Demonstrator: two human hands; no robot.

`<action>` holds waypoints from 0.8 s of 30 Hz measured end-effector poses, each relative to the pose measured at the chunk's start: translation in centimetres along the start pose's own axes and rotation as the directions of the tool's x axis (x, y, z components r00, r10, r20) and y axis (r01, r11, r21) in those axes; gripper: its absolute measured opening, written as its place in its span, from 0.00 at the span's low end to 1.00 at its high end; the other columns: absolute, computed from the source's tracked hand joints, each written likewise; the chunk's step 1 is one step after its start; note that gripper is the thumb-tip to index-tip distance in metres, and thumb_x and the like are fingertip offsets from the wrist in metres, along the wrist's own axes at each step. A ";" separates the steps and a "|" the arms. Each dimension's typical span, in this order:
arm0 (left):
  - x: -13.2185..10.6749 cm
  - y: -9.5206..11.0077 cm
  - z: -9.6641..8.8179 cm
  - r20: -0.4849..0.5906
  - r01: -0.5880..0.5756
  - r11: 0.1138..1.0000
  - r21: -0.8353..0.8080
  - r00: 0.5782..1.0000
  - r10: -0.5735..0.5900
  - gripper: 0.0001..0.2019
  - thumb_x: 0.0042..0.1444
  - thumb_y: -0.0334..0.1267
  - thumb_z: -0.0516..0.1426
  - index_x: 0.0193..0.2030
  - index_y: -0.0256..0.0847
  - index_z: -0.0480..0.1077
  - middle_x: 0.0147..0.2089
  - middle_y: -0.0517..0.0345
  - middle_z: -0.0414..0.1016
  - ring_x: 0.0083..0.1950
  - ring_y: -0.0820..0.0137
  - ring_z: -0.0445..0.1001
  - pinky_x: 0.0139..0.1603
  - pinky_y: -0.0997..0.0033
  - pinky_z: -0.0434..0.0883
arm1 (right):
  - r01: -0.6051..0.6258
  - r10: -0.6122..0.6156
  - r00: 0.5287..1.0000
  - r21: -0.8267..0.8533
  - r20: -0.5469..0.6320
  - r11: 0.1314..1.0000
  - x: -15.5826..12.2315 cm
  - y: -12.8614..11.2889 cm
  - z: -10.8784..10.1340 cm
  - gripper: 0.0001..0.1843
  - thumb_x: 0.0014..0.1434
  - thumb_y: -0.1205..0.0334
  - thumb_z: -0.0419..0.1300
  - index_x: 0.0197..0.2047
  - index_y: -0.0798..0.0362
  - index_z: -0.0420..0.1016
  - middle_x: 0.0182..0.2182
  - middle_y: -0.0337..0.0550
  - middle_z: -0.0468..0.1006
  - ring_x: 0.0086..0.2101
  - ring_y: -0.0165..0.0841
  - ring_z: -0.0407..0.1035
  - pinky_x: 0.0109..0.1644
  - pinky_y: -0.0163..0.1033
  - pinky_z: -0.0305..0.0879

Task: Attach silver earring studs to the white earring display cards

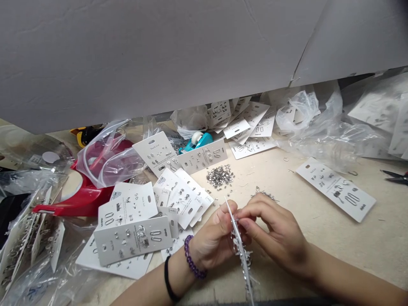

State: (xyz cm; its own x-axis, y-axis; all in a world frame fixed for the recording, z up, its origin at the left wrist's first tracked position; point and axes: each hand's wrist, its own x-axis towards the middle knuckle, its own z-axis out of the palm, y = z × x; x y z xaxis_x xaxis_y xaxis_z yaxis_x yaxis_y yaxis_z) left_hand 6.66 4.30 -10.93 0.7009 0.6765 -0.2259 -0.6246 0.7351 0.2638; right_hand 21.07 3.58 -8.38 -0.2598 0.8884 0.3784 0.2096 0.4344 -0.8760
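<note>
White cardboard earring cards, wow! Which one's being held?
The edge-on white cardboard earring card in the left fingers, right fingers near its top; no fingers touch the other cards.

White card (244,260), edge-on and tilted, small silvery pieces (249,255) jutting out, between the hands (214,237).

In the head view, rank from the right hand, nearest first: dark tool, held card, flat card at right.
1. Held card, at the right hand.
2. Flat card, off to its right.
3. Dark tool, farther right.
</note>
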 end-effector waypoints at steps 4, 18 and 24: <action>0.0 -0.1 -0.2 0.015 -0.009 1.000 -0.012 1.000 0.009 0.08 0.48 0.29 0.59 0.30 0.39 0.61 0.24 0.64 0.65 0.26 0.80 0.67 0.31 0.81 0.65 | -0.024 0.023 0.999 0.016 0.025 1.000 -0.1 0.1 -0.1 0.07 0.57 0.74 0.53 0.37 0.55 0.68 0.30 0.37 0.67 0.30 0.22 0.64 0.34 0.27 0.63; -0.1 0.1 0.4 0.010 0.002 1.000 0.014 1.000 -0.002 0.09 0.47 0.31 0.60 0.29 0.38 0.61 0.24 0.62 0.65 0.27 0.80 0.66 0.28 0.83 0.63 | 0.008 -0.009 1.000 0.017 0.001 1.000 0.0 0.0 -0.2 0.08 0.54 0.75 0.56 0.36 0.55 0.70 0.27 0.37 0.70 0.29 0.24 0.66 0.32 0.30 0.64; 0.1 0.1 0.6 -0.049 -0.009 0.998 0.054 0.999 0.012 0.11 0.45 0.30 0.61 0.28 0.39 0.59 0.26 0.62 0.67 0.26 0.80 0.66 0.27 0.84 0.62 | 0.007 -0.007 1.000 -0.017 -0.021 1.000 -0.1 0.1 0.1 0.06 0.55 0.74 0.55 0.33 0.55 0.69 0.27 0.38 0.69 0.27 0.25 0.65 0.29 0.32 0.64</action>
State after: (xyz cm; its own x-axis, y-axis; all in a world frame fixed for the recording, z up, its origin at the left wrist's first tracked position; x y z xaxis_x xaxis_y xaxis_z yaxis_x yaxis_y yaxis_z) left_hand 6.87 4.37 -10.32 0.6758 0.6865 -0.2683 -0.6114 0.7254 0.3161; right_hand 21.03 3.53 -8.53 -0.2410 0.8883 0.3909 0.2242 0.4428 -0.8681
